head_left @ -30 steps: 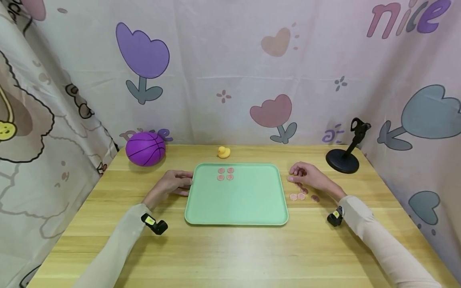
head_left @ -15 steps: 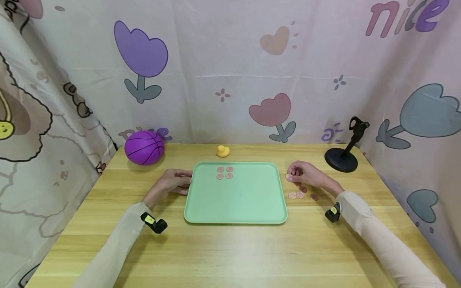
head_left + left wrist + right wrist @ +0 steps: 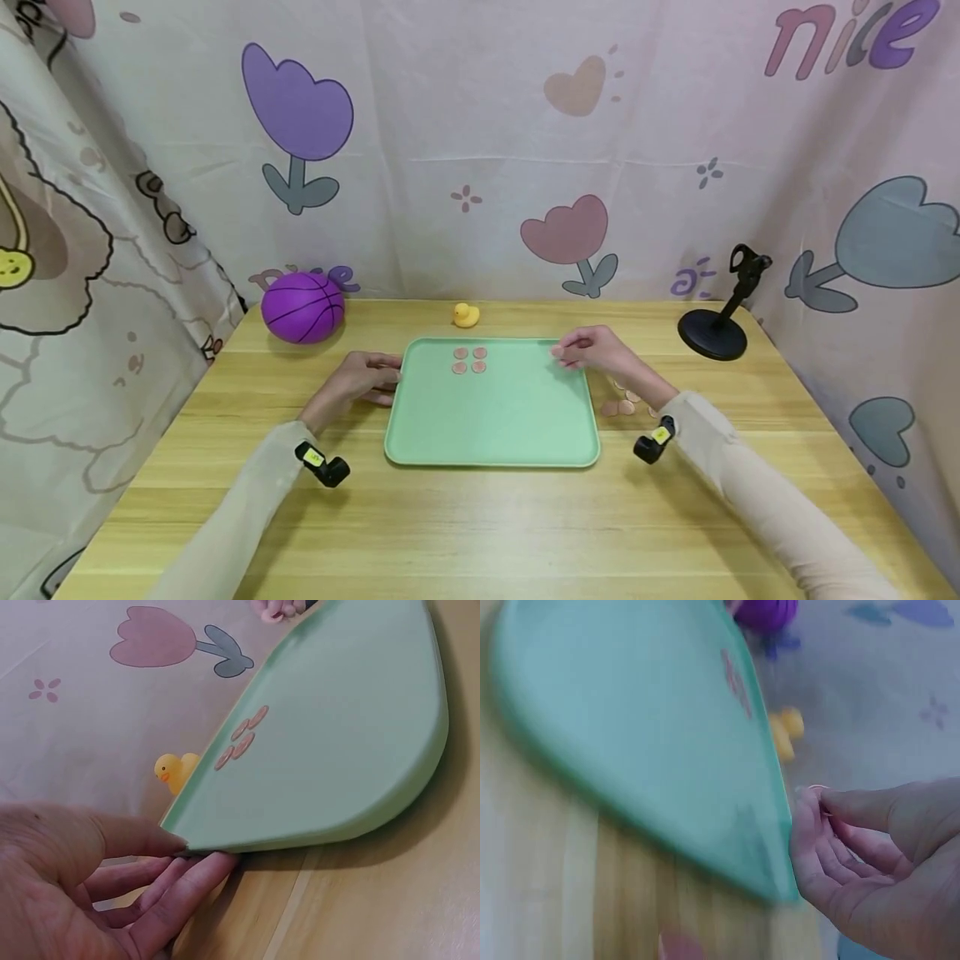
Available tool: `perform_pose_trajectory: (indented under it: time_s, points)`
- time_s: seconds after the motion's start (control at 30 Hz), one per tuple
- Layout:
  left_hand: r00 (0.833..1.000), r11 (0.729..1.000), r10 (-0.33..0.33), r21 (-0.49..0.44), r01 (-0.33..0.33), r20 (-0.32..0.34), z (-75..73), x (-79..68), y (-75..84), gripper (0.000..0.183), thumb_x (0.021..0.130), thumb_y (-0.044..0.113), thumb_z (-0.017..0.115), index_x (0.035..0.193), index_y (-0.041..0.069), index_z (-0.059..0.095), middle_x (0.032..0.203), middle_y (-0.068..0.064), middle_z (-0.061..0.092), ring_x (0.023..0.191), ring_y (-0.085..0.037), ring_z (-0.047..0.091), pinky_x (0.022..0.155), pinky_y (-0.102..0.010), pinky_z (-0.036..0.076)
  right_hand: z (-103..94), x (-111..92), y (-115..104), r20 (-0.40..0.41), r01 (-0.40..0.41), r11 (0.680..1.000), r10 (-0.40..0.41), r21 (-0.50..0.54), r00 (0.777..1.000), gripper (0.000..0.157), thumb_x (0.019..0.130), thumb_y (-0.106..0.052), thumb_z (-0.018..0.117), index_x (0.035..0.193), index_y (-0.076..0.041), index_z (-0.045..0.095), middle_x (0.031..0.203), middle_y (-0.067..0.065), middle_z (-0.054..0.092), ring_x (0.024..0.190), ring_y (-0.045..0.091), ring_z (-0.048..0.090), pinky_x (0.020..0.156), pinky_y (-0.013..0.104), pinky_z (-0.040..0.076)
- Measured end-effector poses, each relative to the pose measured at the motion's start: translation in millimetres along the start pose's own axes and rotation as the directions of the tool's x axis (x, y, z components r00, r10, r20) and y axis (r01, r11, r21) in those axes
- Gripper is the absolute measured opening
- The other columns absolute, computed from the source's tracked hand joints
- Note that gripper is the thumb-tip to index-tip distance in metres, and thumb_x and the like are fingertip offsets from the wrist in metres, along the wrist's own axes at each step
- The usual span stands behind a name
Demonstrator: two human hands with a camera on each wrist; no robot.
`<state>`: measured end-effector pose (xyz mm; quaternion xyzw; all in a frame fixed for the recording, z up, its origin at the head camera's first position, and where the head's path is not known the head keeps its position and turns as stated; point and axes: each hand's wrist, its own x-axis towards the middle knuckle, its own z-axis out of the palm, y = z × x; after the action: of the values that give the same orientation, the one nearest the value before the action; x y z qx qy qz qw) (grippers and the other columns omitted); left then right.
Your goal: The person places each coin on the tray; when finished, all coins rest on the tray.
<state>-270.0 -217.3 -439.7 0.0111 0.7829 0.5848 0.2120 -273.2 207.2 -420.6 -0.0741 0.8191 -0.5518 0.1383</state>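
A light green tray (image 3: 495, 425) lies on the table. My left hand (image 3: 360, 379) grips its left edge, thumb at the rim and fingers beneath, as the left wrist view shows. Toward the tray's back edge, four-square in two short rows, lie copper-coloured coins (image 3: 460, 367). My right hand (image 3: 596, 348) is over the tray's back right corner and pinches one coin (image 3: 271, 616) between thumb and fingertips. Several more coins (image 3: 626, 407) lie on the wood right of the tray, partly hidden under the right wrist.
Behind the tray sits a yellow rubber duck (image 3: 466, 316). A purple basketball (image 3: 303, 307) stands at the back left and a black stand (image 3: 712, 335) at the back right. A printed curtain (image 3: 450, 125) hangs behind the table (image 3: 480, 533).
My right hand has lifted a coin from the loose group and moved left with it, over the tray's back right corner. My left hand stays on the tray's edge.
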Motion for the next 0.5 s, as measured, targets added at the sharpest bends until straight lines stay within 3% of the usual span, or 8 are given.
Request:
perform_pose_trajectory:
  time_s: [0.1,0.27,0.5]
  points:
    - [1.000,1.000,0.004,-0.002,-0.004,-0.009,-0.5,0.6,-0.6,0.049,0.104,0.006,0.061,0.147,-0.013,0.049,0.130,-0.031,0.066,0.097,-0.019,0.073,0.080,-0.032,0.067,27.0,9,-10,0.050,-0.038,0.996,0.034,0.086,0.998,0.024,0.099,-0.003,0.070,0.117,0.013,0.067,0.111,0.030,0.073,0.088,0.026,0.077,0.088,0.043,0.066]
    - [1.000,1.000,0.012,-0.001,-0.012,-0.026,-0.5,0.7,-2.5,0.048,0.103,0.006,0.061,0.146,-0.013,0.050,0.127,-0.029,0.068,0.093,-0.016,0.074,0.077,-0.031,0.068,74.4,22,-21,0.106,-0.080,0.989,0.067,0.122,0.992,0.018,0.097,-0.003,0.073,0.110,0.008,0.069,0.101,0.025,0.077,0.076,0.020,0.076,0.077,0.037,0.068]
    - [0.999,1.000,0.001,-0.007,-0.001,-0.041,1.3,0.9,-2.0,0.047,0.103,0.005,0.062,0.145,-0.013,0.052,0.127,-0.030,0.068,0.093,-0.019,0.074,0.076,-0.032,0.068,120.0,38,-28,0.169,-0.071,0.981,0.040,0.181,0.985,0.011,0.099,0.002,0.068,0.103,0.012,0.069,0.099,0.023,0.078,0.066,0.016,0.074,0.071,0.035,0.068]
